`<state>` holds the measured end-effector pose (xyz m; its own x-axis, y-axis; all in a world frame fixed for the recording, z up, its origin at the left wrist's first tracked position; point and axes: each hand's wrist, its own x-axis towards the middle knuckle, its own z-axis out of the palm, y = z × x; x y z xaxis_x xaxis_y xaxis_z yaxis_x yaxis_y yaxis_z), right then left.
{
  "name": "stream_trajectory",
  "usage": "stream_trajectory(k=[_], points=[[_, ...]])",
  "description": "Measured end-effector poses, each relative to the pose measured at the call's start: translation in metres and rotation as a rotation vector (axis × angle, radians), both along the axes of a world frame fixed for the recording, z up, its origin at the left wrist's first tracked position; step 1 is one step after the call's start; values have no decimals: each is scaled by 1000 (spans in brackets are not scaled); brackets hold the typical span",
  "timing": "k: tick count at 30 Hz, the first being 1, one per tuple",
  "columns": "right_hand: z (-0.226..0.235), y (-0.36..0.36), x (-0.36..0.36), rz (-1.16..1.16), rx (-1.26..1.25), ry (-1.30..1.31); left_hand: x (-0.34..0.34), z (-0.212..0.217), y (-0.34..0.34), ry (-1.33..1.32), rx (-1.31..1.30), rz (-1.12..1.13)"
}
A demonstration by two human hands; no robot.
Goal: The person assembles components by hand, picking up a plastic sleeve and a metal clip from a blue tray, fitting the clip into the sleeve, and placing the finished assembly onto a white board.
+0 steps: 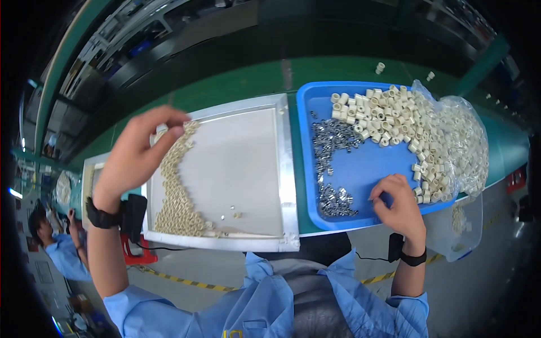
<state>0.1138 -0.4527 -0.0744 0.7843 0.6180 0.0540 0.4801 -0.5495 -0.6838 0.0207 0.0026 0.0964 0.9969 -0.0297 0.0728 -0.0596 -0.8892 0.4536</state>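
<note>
My left hand (132,152) hovers over the far left corner of a silver-framed tray (236,152), thumb and forefinger curled close together. Rows of cream ring-shaped parts (176,197) cover the left side of that tray, and some lie right beside my fingertips. What the fingers pinch, if anything, is too small to tell. Over the near right part of a blue tray (366,170) is my right hand (401,207), its fingers bent in toward the thumb, their contents hidden. Small shiny metal pieces (336,201) lie to its left, and loose cream plastic sleeves (425,180) to its right.
A clear plastic bag (465,143) of cream sleeves rests on the blue tray's right edge. Stray sleeves (380,67) sit on the green table (321,67) behind. A translucent bin (462,225) stands below at right. Another person (59,242) works at far left.
</note>
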Motion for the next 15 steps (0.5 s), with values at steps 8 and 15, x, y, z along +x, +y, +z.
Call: stream_trajectory(k=[8, 15], points=[[-6, 17, -9, -46, 25, -134, -83, -143, 87, -216, 215, 379], [-9, 21, -28, -130, 114, -158, -41, -164, 80, -186, 417, 363]])
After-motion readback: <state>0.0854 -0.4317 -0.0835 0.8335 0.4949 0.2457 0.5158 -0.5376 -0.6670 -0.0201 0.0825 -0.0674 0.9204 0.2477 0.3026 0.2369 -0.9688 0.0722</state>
